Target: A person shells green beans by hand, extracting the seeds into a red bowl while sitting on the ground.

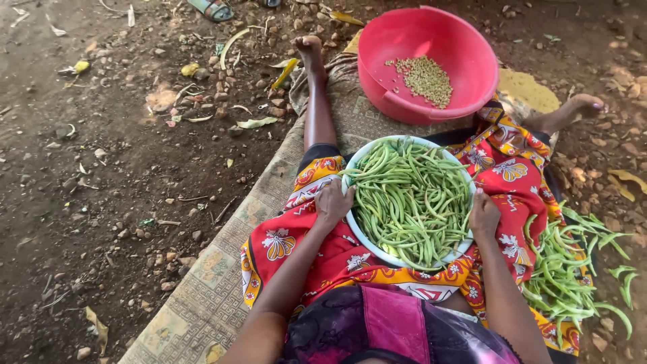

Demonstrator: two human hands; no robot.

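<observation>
Green bean pods (411, 202) are filling the round white bowl (356, 229) sitting on the lap, both left hand (333, 202) and right hand (484, 214) curling over its rim, steadying it.

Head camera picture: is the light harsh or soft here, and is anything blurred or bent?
Head view: soft, even shade, no hard shadows; a mild sheen on the round pink plastic basin; the white bowl of green bean pods between the left hand and right hand is sharp; the patterned woven mat edge bends slightly, suggesting wide-angle distortion.
</observation>
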